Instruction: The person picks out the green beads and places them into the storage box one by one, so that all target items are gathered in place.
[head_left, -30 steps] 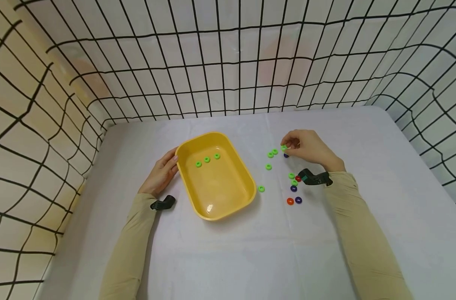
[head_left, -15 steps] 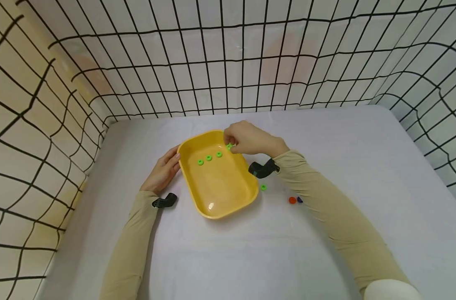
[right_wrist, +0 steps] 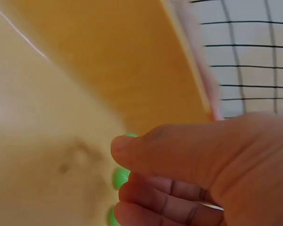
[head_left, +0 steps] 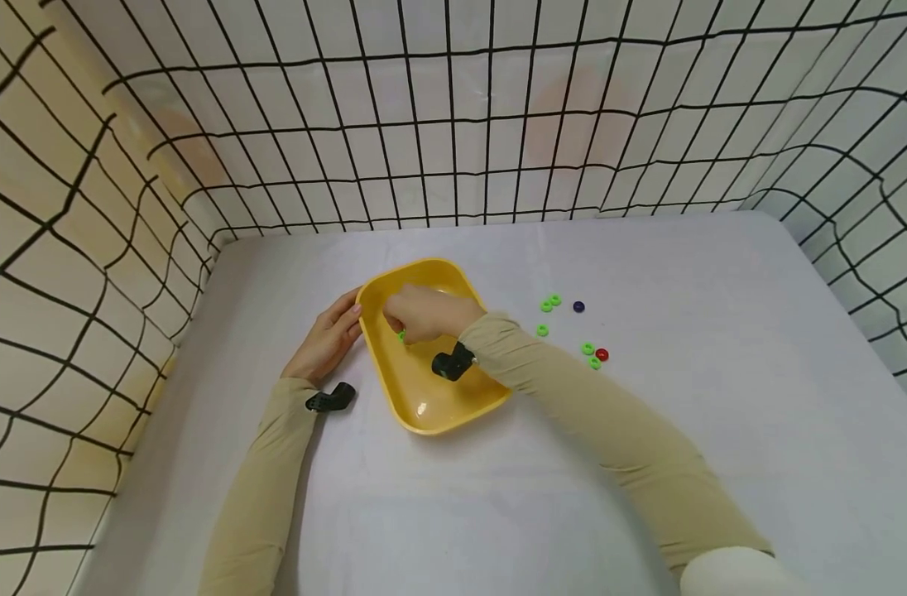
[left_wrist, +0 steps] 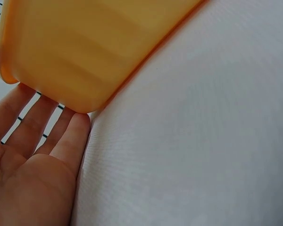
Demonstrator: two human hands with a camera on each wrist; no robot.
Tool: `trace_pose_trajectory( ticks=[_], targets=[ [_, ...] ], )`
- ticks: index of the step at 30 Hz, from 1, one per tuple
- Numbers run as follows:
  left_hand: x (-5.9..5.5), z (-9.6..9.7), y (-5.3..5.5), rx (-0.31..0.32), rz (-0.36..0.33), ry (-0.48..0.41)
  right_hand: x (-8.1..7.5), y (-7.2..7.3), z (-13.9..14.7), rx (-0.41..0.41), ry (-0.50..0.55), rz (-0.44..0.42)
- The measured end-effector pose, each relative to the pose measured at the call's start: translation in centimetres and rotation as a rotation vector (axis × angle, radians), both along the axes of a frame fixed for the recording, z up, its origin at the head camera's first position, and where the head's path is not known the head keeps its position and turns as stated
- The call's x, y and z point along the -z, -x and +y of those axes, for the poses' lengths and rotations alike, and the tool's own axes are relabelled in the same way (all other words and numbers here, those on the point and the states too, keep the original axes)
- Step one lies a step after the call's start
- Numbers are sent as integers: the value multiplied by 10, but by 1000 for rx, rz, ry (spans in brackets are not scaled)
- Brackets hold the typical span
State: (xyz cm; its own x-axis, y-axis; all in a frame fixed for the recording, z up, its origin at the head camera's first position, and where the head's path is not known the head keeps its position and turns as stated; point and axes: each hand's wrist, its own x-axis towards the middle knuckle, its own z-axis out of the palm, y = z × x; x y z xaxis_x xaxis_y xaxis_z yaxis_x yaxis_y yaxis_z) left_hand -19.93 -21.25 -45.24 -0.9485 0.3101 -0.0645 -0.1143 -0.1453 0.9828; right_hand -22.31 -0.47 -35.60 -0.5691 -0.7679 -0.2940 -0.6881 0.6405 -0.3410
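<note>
My left hand (head_left: 327,339) rests against the left side of a yellow plastic tray (head_left: 416,426). In the left wrist view its fairly straight fingers (left_wrist: 70,141) touch the tray's outer wall (left_wrist: 75,56), with the thumb tip near the rim. Inside the tray, near its left wall, is my right hand (head_left: 434,314), pinching a small green ring (head_left: 402,336) low over the floor. Seen from the right wrist, green rings (right_wrist: 114,217) show beside the thumb and curled fingers, partly covered by them. From the head, the right hand hides the other rings in the tray.
Right of the tray on the white cloth lie several loose green rings (head_left: 543,330), a dark blue ring (head_left: 578,306) and a red ring (head_left: 602,354). My right sleeve (head_left: 610,422) crosses the tray's right edge. A black wire grid (head_left: 491,174) stands around the back and sides.
My right hand took a green ring from the cloth, carried it left over the tray's rim and lowered it toward the left wall. My left hand stays at the tray's side.
</note>
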Motion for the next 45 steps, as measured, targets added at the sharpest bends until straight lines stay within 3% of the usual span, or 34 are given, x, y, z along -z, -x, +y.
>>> trace_pose_trajectory(
  ticks=[8,22,45],
  targets=[
    [-2,2,1,-1,-22,12,18,0,-14,37,-18,-14],
    [-2,1,0,-9,-29,8,28,1,-23,28,-16,9],
    [-3,1,0,-17,-38,7,25,-1,-23,39,-11,23]
  ],
)
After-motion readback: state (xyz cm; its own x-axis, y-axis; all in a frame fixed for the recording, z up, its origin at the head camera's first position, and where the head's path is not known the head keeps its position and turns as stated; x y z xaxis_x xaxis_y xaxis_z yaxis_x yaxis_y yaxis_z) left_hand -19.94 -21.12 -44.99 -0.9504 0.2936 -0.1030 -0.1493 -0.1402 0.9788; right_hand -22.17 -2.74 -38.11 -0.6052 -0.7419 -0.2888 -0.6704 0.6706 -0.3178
